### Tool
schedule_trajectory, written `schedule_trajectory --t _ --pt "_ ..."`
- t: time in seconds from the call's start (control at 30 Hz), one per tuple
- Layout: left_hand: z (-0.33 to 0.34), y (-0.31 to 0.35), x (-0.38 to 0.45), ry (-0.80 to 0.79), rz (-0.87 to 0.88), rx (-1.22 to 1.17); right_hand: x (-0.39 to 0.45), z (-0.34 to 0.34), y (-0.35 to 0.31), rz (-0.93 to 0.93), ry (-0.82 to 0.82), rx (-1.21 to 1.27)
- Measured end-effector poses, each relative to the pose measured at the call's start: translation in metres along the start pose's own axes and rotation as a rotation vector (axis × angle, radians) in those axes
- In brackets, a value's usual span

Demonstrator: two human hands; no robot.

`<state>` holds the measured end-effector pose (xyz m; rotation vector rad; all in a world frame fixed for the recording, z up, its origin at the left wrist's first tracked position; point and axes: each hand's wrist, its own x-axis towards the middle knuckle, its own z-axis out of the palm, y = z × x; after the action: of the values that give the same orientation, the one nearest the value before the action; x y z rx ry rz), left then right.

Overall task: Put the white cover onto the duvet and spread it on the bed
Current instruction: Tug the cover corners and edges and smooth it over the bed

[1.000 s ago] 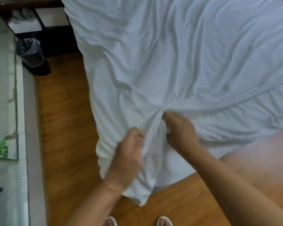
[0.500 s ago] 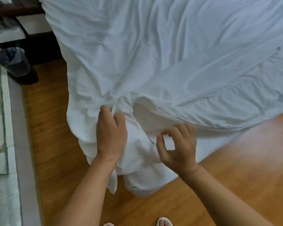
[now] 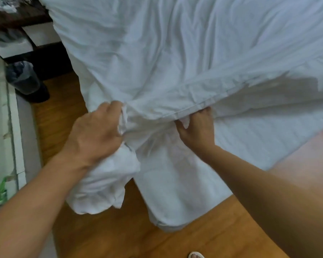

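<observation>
The white cover point(image 3: 175, 53) lies wrinkled across the bed, its hemmed open edge point(image 3: 198, 106) running from the centre up to the right. My left hand point(image 3: 99, 129) grips a bunched fold of the white fabric at the bed's corner. My right hand point(image 3: 198, 127) grips the cloth just under the hemmed edge, fingers tucked beneath it. Between and below my hands a white corner of bedding point(image 3: 172, 183) hangs down over the floor; a crumpled lump point(image 3: 104, 183) sags under my left wrist. I cannot tell duvet from cover there.
Wooden floor point(image 3: 63, 101) lies to the left of and below the bed. A black bin with a bag point(image 3: 24, 79) stands at the left, by dark shelving point(image 3: 35, 34). A pale tiled ledge point(image 3: 2, 127) runs along the left edge. My sandalled foot point(image 3: 196, 255) shows at the bottom.
My right hand was open in the air and now grips the cloth under the hem. My left hand has taken a fuller fistful and both have pulled the edge up.
</observation>
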<state>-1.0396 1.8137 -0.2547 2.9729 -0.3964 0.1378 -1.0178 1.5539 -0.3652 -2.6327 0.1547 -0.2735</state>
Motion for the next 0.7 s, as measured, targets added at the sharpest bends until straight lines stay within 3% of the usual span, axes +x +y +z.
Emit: schedule_trajectory --t 0.03,0.1,0.17,0.23,0.37,0.43,0.5,0.6,0.7 --pt "-0.009 -0.002 0.003 0.138 -0.011 -0.066 -0.012 0.004 -0.007 0.19 0.02 0.13" --pt "-0.03 0.003 0.009 0.384 0.001 -0.188 -0.035 0.021 -0.021 0.527 -0.19 0.298" --pt "-0.047 0.011 0.015 0.556 0.063 -0.099 -0.038 0.034 -0.034 0.605 -0.332 0.475" --pt "-0.054 0.014 0.024 0.663 0.143 0.069 -0.023 0.041 -0.054 0.616 -0.351 0.739" --pt "-0.053 0.002 0.041 0.723 0.298 0.353 0.011 0.06 -0.098 0.773 -0.411 1.036" --pt "-0.045 -0.007 0.044 0.682 0.343 0.402 0.012 0.076 -0.11 0.797 -0.375 0.984" --pt "-0.038 -0.015 0.044 0.634 0.357 0.407 -0.002 0.082 -0.103 0.844 -0.256 1.001" --pt "-0.026 -0.019 0.042 0.596 0.324 0.345 -0.031 0.054 -0.069 0.988 -0.064 1.343" --pt "-0.008 -0.015 0.032 0.569 0.32 0.276 -0.052 0.007 -0.028 0.866 0.048 1.297"
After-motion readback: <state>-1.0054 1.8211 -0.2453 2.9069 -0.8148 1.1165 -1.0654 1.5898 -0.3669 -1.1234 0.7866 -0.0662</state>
